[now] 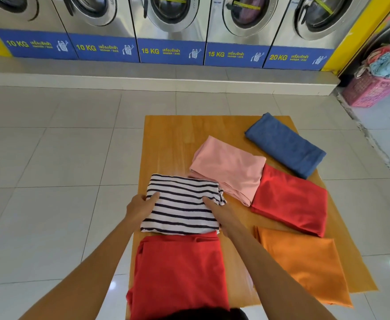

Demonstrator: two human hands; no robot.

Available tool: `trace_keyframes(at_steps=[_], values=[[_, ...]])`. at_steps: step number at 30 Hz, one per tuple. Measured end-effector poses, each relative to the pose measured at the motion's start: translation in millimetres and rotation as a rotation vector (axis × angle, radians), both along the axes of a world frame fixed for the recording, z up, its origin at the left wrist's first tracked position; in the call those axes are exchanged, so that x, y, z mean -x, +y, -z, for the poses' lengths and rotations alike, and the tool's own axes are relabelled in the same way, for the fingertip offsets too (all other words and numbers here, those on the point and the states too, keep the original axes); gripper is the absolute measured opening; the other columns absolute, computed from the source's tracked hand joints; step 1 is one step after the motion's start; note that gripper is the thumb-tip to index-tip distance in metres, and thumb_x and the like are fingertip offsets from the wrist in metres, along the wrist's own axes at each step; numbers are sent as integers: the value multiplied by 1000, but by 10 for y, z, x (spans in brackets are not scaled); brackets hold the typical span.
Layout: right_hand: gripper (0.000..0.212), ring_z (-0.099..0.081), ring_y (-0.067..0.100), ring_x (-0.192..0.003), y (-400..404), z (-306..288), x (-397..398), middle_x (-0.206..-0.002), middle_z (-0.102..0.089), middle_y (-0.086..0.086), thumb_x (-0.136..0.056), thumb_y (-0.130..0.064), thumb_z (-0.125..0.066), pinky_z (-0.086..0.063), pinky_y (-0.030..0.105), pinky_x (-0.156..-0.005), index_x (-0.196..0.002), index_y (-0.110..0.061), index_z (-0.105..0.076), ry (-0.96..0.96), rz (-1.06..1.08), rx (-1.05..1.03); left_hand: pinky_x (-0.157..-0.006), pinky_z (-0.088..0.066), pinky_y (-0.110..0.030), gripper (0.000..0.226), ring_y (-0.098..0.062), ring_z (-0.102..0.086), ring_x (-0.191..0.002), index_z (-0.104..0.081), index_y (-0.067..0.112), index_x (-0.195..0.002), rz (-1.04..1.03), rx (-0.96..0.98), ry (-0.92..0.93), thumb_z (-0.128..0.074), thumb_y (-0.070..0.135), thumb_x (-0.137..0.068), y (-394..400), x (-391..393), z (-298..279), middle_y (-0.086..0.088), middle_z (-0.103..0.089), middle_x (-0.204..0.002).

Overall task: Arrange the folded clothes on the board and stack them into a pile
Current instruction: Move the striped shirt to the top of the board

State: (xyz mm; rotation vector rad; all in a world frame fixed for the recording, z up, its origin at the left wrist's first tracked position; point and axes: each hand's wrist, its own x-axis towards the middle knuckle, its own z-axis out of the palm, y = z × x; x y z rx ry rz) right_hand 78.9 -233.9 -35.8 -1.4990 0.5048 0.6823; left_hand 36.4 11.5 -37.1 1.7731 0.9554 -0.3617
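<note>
A wooden board (168, 139) lies on the tiled floor with several folded clothes on it. My left hand (141, 207) grips the left edge of a folded striped shirt (182, 204), and my right hand (221, 213) grips its right edge. Just below it, nearest me, lies a folded red garment (180, 271). A pink piece (231, 168) lies beyond the striped shirt, a blue one (284, 144) at the far right, a second red one (291, 199) to the right, and an orange one (302, 264) at the near right.
A row of front-loading washing machines (171, 24) lines the back wall on a raised step. A pink laundry basket (371, 88) heaped with clothes stands at the far right. White floor tiles (51, 158) surround the board.
</note>
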Motion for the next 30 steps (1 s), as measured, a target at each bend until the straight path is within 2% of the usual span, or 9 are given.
trace_keyframes(at_steps=[3, 6, 9, 11, 15, 18, 22, 26, 30], values=[[36, -77, 19, -85, -1, -2, -54, -104, -78, 7, -83, -33, -80, -61, 28, -63, -112, -15, -69, 82, -14, -24, -83, -56, -38, 63, -24, -68, -93, -59, 9, -125, -16, 167, 14, -68, 53, -82, 34, -38, 13, -6, -69, -102], [31, -75, 17, -96, 9, -55, -52, -113, -76, 3, -93, -33, -70, -61, 28, -73, -120, -20, -65, -39, -21, -51, -74, -55, -30, 56, -17, -68, -92, -57, 15, -129, -13, 232, -67, -68, 47, -85, 59, -57, -54, 0, -69, -101], [29, -73, 14, -103, 45, -175, -21, -119, -73, 0, -98, -30, -63, -60, 29, -81, -126, -23, -61, -200, -69, -56, -89, -56, -42, 59, -19, -70, -102, -57, 25, -131, -28, 306, -152, -69, 55, -81, 155, -33, -83, 0, -71, -115], [30, -72, 14, -106, 84, -259, -76, -118, -73, -2, -99, -29, -63, -59, 34, -87, -128, -24, -60, -293, -86, -30, -92, -55, -47, 59, -21, -70, -105, -59, 27, -130, -66, 329, -180, -70, 57, -80, 245, -41, -110, 0, -71, -117], [26, -72, 6, -96, 242, -476, -500, -110, -75, -7, -97, -29, -65, -60, 25, -79, -123, -31, -60, -382, -89, 18, -88, -57, -49, 48, -23, -70, -103, -61, 26, -126, -133, 274, -233, -67, 51, -85, 400, -240, -235, -1, -73, -113], [22, -72, 7, -96, 388, -553, -1015, -108, -75, -11, -96, -35, -65, -60, 33, -84, -117, -37, -63, -419, -134, 43, -87, -57, -51, 49, -25, -70, -103, -59, 25, -129, -151, 230, -267, -66, 50, -86, 553, -571, -321, -2, -71, -115], [29, -71, 13, -99, 625, -524, -1788, -109, -74, -8, -94, -38, -67, -60, 40, -87, -122, -30, -64, -412, -169, 43, -88, -57, -49, 53, -23, -70, -104, -59, 22, -129, -150, 189, -289, -67, 50, -85, 778, -1185, -386, -2, -71, -116], [22, -70, 15, -97, 893, -437, -2490, -106, -71, -5, -96, -32, -66, -60, 30, -77, -116, -28, -61, -411, -158, 21, -90, -57, -47, 54, -24, -69, -102, -60, 18, -129, -195, 100, -306, -67, 50, -86, 931, -1881, -357, -3, -70, -115], [28, -71, 17, -94, 1041, -288, -3063, -106, -72, -3, -95, -33, -65, -61, 37, -80, -120, -22, -61, -382, -129, 70, -90, -57, -45, 45, -25, -68, -102, -60, 15, -131, -247, 68, -318, -65, 35, -91, 1009, -2520, -196, -6, -69, -118]])
